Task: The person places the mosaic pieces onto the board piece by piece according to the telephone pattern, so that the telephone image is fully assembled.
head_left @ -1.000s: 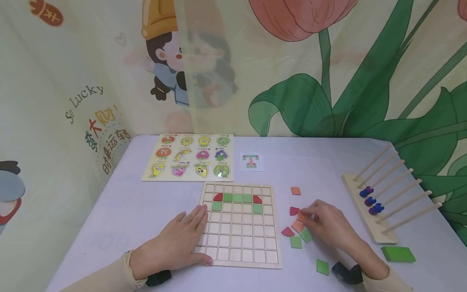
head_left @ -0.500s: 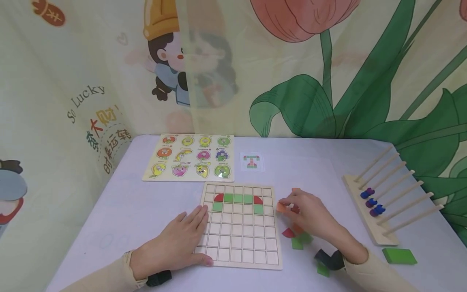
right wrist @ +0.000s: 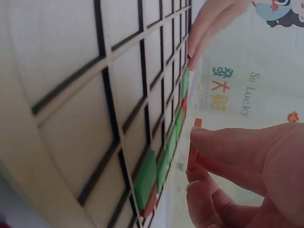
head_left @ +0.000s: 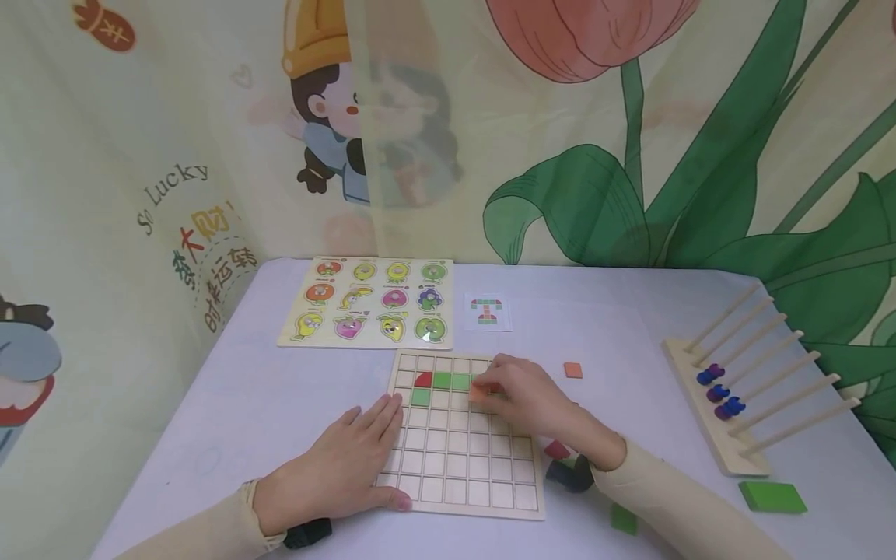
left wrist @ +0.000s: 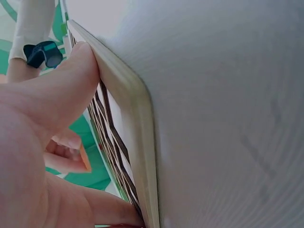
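Observation:
A wooden grid board (head_left: pixel 455 467) holds red and green pieces near its far edge. My left hand (head_left: pixel 343 463) lies on the board's left side, fingers straight, thumb at the near edge; the left wrist view shows the thumb (left wrist: pixel 78 71) against the board's rim (left wrist: pixel 137 104). Over the board's upper right part, my right hand (head_left: pixel 528 397) pinches an orange square piece (head_left: pixel 479 393) between thumb and fingertips. In the right wrist view that piece (right wrist: pixel 194 145) is held edge-on above the grid, near a green piece (right wrist: pixel 146 179).
Behind the board lie a fruit picture board (head_left: pixel 371 307) and a small pattern card (head_left: pixel 488 312). To the right are an orange square (head_left: pixel 573 370), a red piece (head_left: pixel 556 449), a green square (head_left: pixel 623 519), a green block (head_left: pixel 773 497) and a pegged rack (head_left: pixel 714 412) with beads.
My right hand has taken an orange piece from the loose pieces and moved left over the board with it. My left hand has stayed on the board.

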Action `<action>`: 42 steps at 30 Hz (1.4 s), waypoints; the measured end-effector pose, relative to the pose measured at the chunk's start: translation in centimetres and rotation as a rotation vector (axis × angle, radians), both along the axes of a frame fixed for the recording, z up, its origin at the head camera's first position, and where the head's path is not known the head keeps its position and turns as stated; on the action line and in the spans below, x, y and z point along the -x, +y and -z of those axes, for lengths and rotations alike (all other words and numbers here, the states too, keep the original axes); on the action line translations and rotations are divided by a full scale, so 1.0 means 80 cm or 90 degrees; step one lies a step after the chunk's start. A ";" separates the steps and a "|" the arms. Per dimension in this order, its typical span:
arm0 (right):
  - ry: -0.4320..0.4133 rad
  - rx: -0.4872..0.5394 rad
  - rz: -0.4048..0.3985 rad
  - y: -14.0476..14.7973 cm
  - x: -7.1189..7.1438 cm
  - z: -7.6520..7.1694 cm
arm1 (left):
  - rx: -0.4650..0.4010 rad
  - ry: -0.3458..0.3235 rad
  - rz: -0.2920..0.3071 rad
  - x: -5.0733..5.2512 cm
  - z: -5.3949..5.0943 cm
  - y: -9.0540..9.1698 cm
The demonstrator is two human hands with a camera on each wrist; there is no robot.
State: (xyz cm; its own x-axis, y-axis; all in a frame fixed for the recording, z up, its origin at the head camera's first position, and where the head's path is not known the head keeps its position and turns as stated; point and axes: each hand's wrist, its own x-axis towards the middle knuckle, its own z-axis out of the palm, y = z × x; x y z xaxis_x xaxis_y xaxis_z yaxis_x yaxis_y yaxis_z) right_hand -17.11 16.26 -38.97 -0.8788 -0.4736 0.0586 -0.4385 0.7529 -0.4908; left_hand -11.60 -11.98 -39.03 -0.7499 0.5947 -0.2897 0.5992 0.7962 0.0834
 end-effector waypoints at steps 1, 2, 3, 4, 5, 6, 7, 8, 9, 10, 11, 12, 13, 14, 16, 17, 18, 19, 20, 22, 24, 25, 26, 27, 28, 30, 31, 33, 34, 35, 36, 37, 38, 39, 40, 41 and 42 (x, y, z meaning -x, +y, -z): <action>-0.003 0.001 -0.005 -0.003 0.002 0.002 | 0.001 0.000 0.001 0.000 0.000 0.000; -0.008 0.002 -0.010 -0.005 0.003 0.003 | 0.002 0.002 0.001 0.000 0.000 0.001; -0.012 0.004 -0.015 -0.007 0.004 0.005 | 0.002 0.003 0.002 0.000 0.000 0.001; -0.015 0.003 -0.021 -0.008 0.005 0.006 | 0.003 0.003 0.002 0.000 0.000 0.001; -0.017 0.002 -0.027 -0.010 0.006 0.007 | 0.003 0.004 0.002 0.000 0.000 0.001; -0.019 0.000 -0.034 -0.011 0.007 0.009 | 0.003 0.005 0.003 0.000 0.000 0.001; -0.019 -0.003 -0.041 -0.012 0.008 0.010 | 0.003 0.006 0.003 0.000 0.000 0.001; -0.019 -0.006 -0.045 -0.013 0.009 0.011 | 0.003 0.006 0.003 0.000 0.000 0.001; -0.018 -0.010 -0.050 -0.014 0.009 0.012 | 0.002 0.006 0.003 0.000 0.000 0.001; -0.016 -0.014 -0.054 -0.016 0.010 0.012 | 0.002 0.006 0.003 0.000 -0.001 0.001; -0.015 -0.017 -0.056 -0.016 0.010 0.013 | 0.002 0.007 0.004 0.000 -0.001 0.000; -0.013 -0.020 -0.057 -0.017 0.010 0.013 | 0.002 0.008 0.004 0.000 -0.001 0.000; -0.009 -0.023 -0.057 -0.018 0.010 0.014 | 0.002 0.010 0.005 0.000 -0.001 0.001; -0.007 -0.025 -0.056 -0.019 0.010 0.014 | 0.002 0.011 0.006 0.000 0.000 0.001; -0.004 -0.031 -0.053 -0.020 0.010 0.014 | 0.003 0.013 0.007 0.000 0.000 0.001; -0.004 -0.033 -0.052 -0.020 0.011 0.014 | 0.003 0.014 0.008 0.000 0.000 0.001; -0.006 -0.033 -0.051 -0.021 0.011 0.014 | 0.004 0.014 0.008 0.000 0.000 0.001; -0.011 -0.034 -0.049 -0.021 0.012 0.014 | 0.004 0.013 0.008 0.000 0.001 0.001; -0.016 -0.033 -0.048 -0.021 0.012 0.013 | 0.004 0.014 0.009 0.000 0.001 0.000; -0.028 -0.030 -0.045 -0.022 0.014 0.013 | 0.004 0.013 0.008 0.001 0.001 0.000; -0.039 -0.025 -0.043 -0.022 0.016 0.013 | 0.003 0.016 0.010 0.001 0.002 0.000; -0.043 -0.023 -0.042 -0.022 0.017 0.013 | 0.002 0.017 0.011 0.001 0.002 0.000; -0.047 -0.020 -0.041 -0.022 0.018 0.014 | 0.001 0.019 0.012 0.001 0.002 0.000; -0.050 -0.018 -0.041 -0.022 0.019 0.014 | 0.000 0.020 0.012 0.001 0.001 0.000; -0.052 -0.018 -0.041 -0.023 0.020 0.014 | -0.001 0.021 0.013 0.001 0.001 0.000; -0.054 -0.018 -0.040 -0.024 0.021 0.014 | -0.004 0.021 0.013 0.001 0.000 0.000; -0.052 -0.019 -0.039 -0.024 0.022 0.014 | -0.005 0.019 0.012 0.001 0.000 0.001; -0.048 -0.020 -0.041 -0.025 0.023 0.013 | -0.006 0.020 0.011 0.001 0.000 0.001; -0.046 -0.022 -0.042 -0.025 0.023 0.013 | -0.006 0.021 0.011 0.001 0.000 0.000; -0.044 -0.022 -0.043 -0.026 0.023 0.012 | -0.006 0.022 0.011 0.001 0.000 0.000; -0.044 -0.021 -0.044 -0.026 0.023 0.012 | -0.006 0.024 0.011 0.001 0.001 0.000; -0.043 -0.020 -0.045 -0.026 0.023 0.012 | -0.006 0.025 0.011 0.001 0.001 0.000; -0.044 -0.020 -0.045 -0.027 0.023 0.012 | -0.005 0.025 0.011 0.001 0.001 0.000; -0.044 -0.019 -0.045 -0.027 0.023 0.012 | -0.005 0.024 0.010 0.001 0.001 0.000; -0.047 -0.020 -0.043 -0.027 0.023 0.012 | -0.005 0.023 0.010 0.001 0.001 0.000; -0.048 -0.019 -0.043 -0.027 0.023 0.012 | -0.005 0.021 0.008 0.001 0.001 0.000; -0.049 -0.017 -0.043 -0.027 0.023 0.012 | -0.005 0.018 0.007 0.001 0.001 0.000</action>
